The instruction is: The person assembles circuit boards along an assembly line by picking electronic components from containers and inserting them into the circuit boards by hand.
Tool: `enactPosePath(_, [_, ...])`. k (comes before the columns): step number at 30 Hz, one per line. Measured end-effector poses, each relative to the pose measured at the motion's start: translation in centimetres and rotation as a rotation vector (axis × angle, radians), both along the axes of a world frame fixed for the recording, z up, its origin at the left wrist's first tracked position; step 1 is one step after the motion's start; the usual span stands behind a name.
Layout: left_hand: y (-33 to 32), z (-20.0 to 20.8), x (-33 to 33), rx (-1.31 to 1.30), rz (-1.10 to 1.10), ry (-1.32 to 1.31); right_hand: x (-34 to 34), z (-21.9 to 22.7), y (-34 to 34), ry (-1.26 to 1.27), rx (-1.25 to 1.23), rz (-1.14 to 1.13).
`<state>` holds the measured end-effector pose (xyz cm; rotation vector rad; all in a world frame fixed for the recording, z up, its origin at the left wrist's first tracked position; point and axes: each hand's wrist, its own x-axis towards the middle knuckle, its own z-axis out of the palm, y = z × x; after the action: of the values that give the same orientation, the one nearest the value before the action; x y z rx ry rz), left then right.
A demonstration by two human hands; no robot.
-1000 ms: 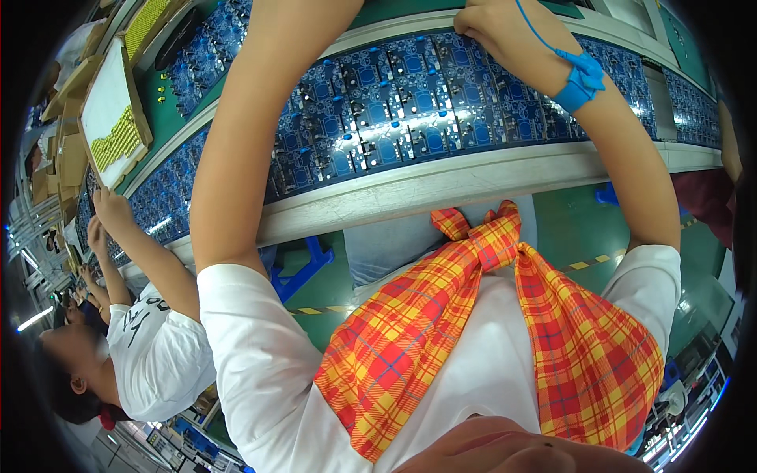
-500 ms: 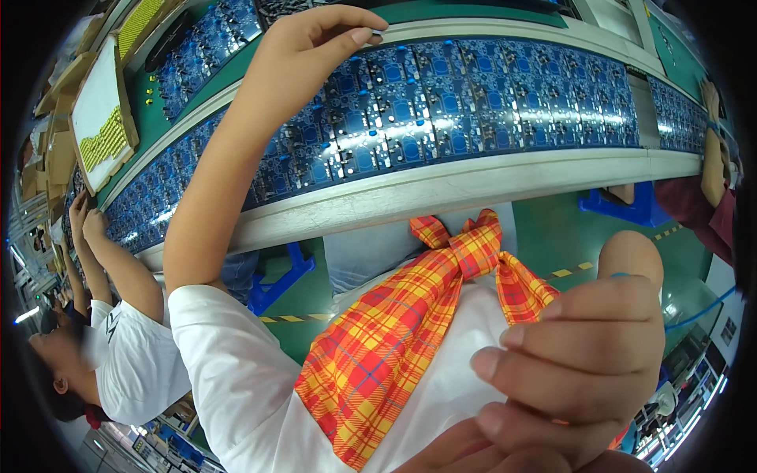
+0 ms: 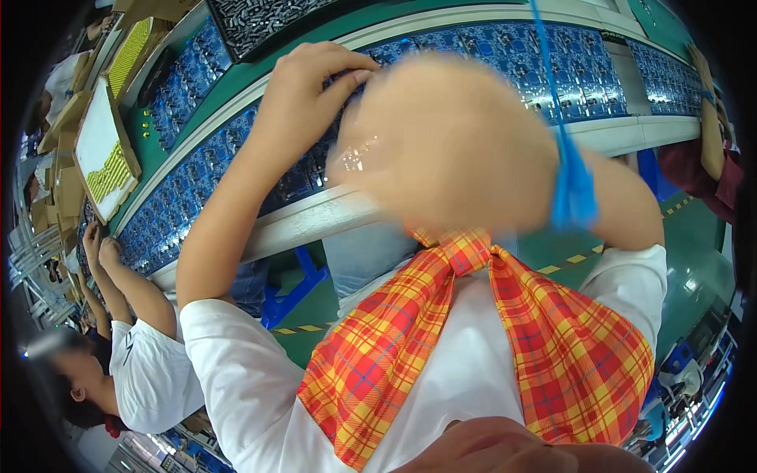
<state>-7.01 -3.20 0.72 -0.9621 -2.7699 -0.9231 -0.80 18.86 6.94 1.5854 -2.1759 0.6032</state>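
My left hand (image 3: 307,87) is over the row of blue circuit boards (image 3: 189,193), thumb and forefinger pinched together near the far edge of the row. Whatever lies between the fingertips is too small or hidden to make out. My right hand (image 3: 449,142) is raised close in front of the view, over the middle of the boards. Motion smears its fingers, so their pose cannot be read. A blue wrist strap (image 3: 574,193) with a thin blue cord (image 3: 546,59) is on that wrist. Part of the boards is hidden behind this hand.
A pale metal rail (image 3: 307,217) borders the boards' near side. Beyond them stand a black tray of small metallic parts (image 3: 264,24) and a cardboard tray (image 3: 130,162) with yellow parts. Co-workers' hands (image 3: 102,246) are at the left; another person's arm (image 3: 711,130) is at the right.
My right hand has swung from the lower right up and leftward over the boards. My left hand has shifted slightly nearer; the small greyish piece at its fingertips no longer shows.
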Motion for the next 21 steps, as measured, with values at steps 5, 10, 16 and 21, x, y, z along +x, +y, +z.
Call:
enactPosePath(5, [1.5, -0.5, -0.5, -0.13, -0.129, 0.42, -13.5, -5.0, 5.4, -0.188, -0.211, -0.468])
enactPosePath(10, [2.0, -0.9, -1.0, -0.184, -0.162, 0.398, -17.9, -6.7, 7.9, -0.332, -0.168, -0.681])
enactPosePath(16, [2.1, -0.8, -0.8, -0.229, -0.176, 0.458, -19.5, -7.0, 8.4, -0.663, -0.416, -0.533])
enactPosePath(21, [2.6, 1.0, -0.9, -0.317, -0.235, 0.446, -19.8, -7.3, 9.5, -0.746, -0.626, -0.53])
